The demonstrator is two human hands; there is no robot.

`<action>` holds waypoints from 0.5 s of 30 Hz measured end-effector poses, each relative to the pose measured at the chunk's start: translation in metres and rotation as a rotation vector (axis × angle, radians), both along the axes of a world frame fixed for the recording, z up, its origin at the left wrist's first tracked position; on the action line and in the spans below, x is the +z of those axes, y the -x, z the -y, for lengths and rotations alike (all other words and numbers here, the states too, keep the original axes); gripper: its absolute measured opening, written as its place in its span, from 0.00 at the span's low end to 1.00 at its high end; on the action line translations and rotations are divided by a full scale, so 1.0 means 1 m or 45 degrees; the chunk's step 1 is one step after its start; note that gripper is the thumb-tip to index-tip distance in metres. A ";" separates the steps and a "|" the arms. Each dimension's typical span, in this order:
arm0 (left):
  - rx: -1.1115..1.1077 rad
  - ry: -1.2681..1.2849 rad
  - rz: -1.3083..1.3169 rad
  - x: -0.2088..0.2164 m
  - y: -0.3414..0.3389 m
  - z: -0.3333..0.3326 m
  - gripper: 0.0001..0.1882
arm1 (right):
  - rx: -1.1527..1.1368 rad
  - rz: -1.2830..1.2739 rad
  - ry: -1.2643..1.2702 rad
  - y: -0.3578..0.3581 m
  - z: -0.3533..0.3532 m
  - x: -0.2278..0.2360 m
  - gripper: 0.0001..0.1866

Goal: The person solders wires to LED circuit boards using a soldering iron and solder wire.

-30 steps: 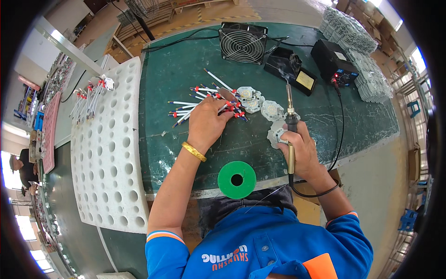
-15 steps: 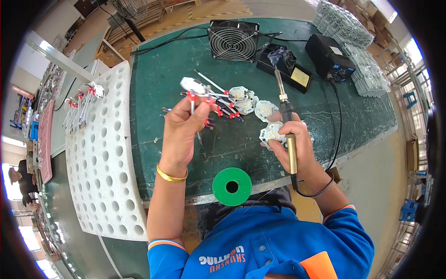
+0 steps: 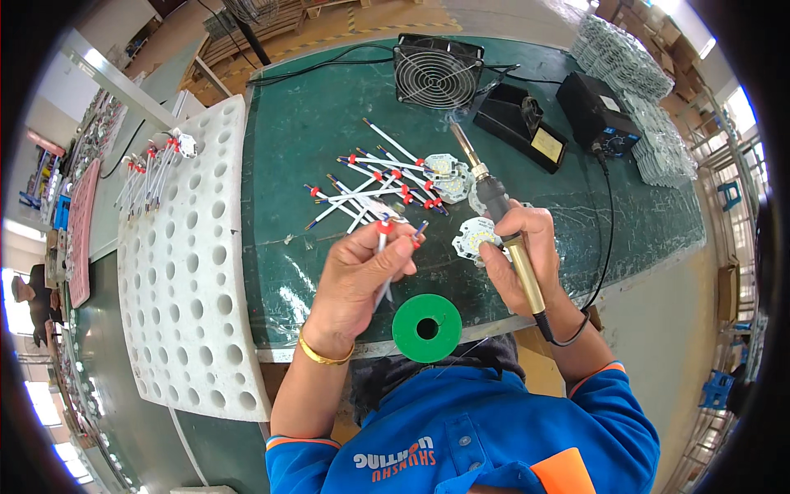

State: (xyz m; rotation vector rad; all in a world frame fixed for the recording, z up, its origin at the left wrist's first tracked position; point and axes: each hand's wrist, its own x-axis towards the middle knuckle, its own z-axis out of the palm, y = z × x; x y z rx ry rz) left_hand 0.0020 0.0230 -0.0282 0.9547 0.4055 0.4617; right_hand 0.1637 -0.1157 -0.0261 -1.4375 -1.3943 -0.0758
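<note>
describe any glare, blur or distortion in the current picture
Head view: white glare streaks the glossy green tabletop by the bare left hand; same view: the held piece with white wires and red rings looks smeared, probably by motion; same view: the tabletop's far edge arches with fisheye bend, and corners go black.

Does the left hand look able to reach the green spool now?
Probably yes: the green spool sits near the left hand with nothing visibly between, though that hand holds a white wire.

A square black fan with a round grille (image 3: 438,76) stands on the green-topped table (image 3: 321,107), a long pink panel (image 3: 80,247) far left, a blue plastic stool (image 3: 717,389) far right.
</note>
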 end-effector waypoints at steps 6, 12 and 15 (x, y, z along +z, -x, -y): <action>-0.197 0.214 -0.035 -0.001 0.000 0.008 0.10 | 0.082 0.036 -0.012 0.005 -0.007 0.006 0.15; -0.181 0.026 -0.122 0.002 0.000 0.009 0.09 | 0.096 0.111 -0.038 0.004 -0.009 0.007 0.14; -0.164 -0.034 -0.175 0.005 0.000 0.010 0.09 | 0.156 0.075 -0.024 0.001 -0.006 0.006 0.14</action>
